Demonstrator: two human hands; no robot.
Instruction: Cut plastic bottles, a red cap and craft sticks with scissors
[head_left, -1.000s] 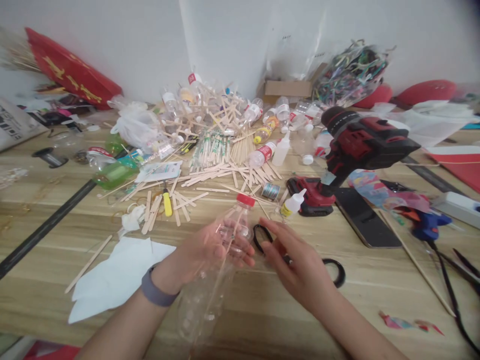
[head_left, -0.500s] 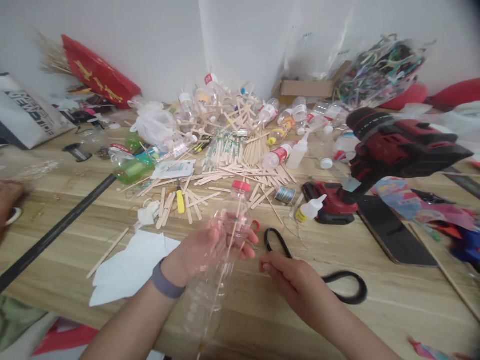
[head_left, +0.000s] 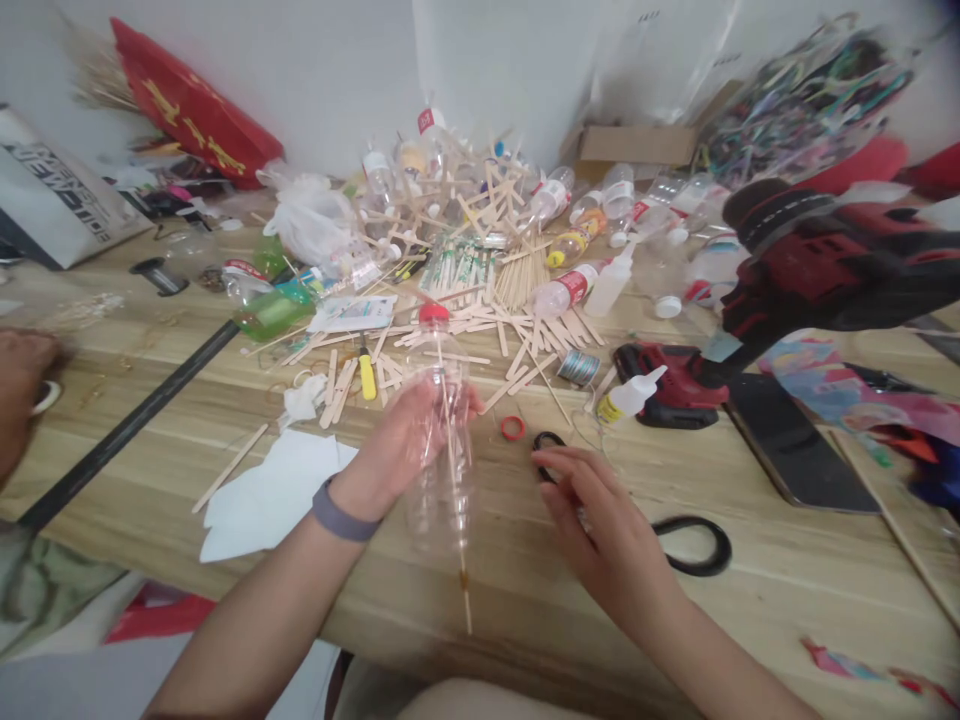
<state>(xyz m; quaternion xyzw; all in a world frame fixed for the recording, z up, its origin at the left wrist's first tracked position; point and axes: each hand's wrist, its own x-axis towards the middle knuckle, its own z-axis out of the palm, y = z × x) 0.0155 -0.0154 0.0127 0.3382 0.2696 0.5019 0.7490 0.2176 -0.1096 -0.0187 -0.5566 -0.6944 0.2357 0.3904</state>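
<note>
- While the left hand [head_left: 405,435] supports it, the clear bottle [head_left: 442,490] is off to the right hand's left, its red cap [head_left: 433,316] pointing away beyond the left fingers.
- Left fingers: curled around the far side of the bottle, their tips showing at its right edge; they have a light-looking hold on it.
- A thin stick [head_left: 463,592] runs lengthwise past the left fingers and out beyond the bottle's base; whether all of its upper part is inside the plastic, I cannot tell.
- Right hand [head_left: 607,520]: fingers loosely bent and parted, nothing seen in them, the tips right by a black looped object [head_left: 724,552], perhaps scissors; whether they touch it, I cannot tell.
- The step in hand seems to be steadying the bottle and stick with one hand while the other is free.
- The next move, I judge, calls for a steady left hold, so the stick does not shift, and for the right fingers to settle on one item.
- Between the two hands' fingers, a red ring [head_left: 513,437] lies on the tabletop [head_left: 517,600].
- Beyond the right fingers: a small glue bottle [head_left: 630,393], a thread spool [head_left: 578,366] and a drill [head_left: 832,250].
- Left of the left fingers: a yellow-handled tool [head_left: 367,377] and white paper [head_left: 262,495].
</note>
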